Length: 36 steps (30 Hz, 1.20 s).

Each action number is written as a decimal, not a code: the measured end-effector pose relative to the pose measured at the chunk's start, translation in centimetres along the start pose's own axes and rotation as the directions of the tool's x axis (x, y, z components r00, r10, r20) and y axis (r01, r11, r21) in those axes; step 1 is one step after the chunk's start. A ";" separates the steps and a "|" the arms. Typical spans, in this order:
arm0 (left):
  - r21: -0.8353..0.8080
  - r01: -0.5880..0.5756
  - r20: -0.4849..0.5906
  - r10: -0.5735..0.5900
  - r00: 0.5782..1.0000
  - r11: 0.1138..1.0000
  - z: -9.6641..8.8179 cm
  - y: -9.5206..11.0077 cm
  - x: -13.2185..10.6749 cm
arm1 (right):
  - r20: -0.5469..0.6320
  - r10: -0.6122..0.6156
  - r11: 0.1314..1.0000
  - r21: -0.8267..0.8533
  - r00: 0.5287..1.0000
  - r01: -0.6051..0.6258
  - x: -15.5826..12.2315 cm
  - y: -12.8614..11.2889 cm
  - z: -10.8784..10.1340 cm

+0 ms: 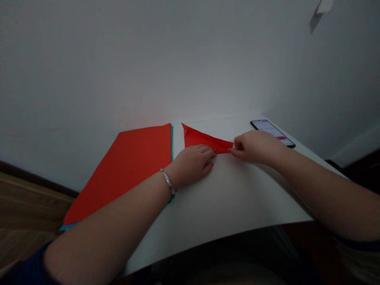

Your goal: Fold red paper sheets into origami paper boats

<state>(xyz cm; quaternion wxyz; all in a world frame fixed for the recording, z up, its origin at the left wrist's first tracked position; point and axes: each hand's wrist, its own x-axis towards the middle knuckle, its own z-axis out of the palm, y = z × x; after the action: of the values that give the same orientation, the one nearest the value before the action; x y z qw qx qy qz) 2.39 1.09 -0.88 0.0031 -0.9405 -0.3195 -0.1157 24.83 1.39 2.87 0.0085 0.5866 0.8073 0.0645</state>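
Stretching bare from its front edge up to both hands, the white table (231,198) is leaving open room, while a stack of red sheets (130,170) is lying left of the left hand (192,163) and under its forearm. The left hand is pressing fingers flat and together on the folded red paper (199,138), and the right hand (255,147), just beside it, is pinching the paper's right tip. Beyond the right hand a phone (271,132) is lying screen-up near the far edge.

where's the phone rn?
Head view: the phone lies screen-up at the far right edge of the white table, just beyond the right hand, which pinches the tip of the folded red paper.
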 end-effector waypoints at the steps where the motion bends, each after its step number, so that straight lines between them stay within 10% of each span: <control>1: -0.005 -0.004 -0.004 0.004 1.000 1.000 0.1 0.0 0.0 | -0.048 0.023 0.998 0.055 0.999 -0.020 0.1 0.1 0.2; 12: -0.054 0.011 0.004 -0.010 1.000 0.998 0.6 -0.2 0.2 | -0.176 -0.185 0.940 0.255 0.967 0.226 1.1 -0.1 2.7; 26: -0.020 -0.100 -0.028 0.099 0.995 0.995 0.2 0.0 0.2 | -0.223 -0.116 0.977 0.150 0.968 0.152 1.3 -0.2 3.1; 31: 0.015 0.094 -0.106 -0.092 0.990 0.995 -0.2 0.2 0.3 | -0.204 -0.109 0.978 0.151 0.973 0.141 1.3 -0.3 3.0; 36: 0.119 0.425 -0.301 -0.376 0.876 0.897 -0.1 -0.4 0.0 | -0.202 -0.104 0.984 0.123 0.974 0.131 1.3 0.1 3.0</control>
<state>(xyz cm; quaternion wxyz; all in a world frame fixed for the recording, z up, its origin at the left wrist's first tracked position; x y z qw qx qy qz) 2.15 1.42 -0.82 0.1083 -0.8245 -0.5136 -0.2114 24.76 2.93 0.00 -0.1069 0.5277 0.8401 0.0659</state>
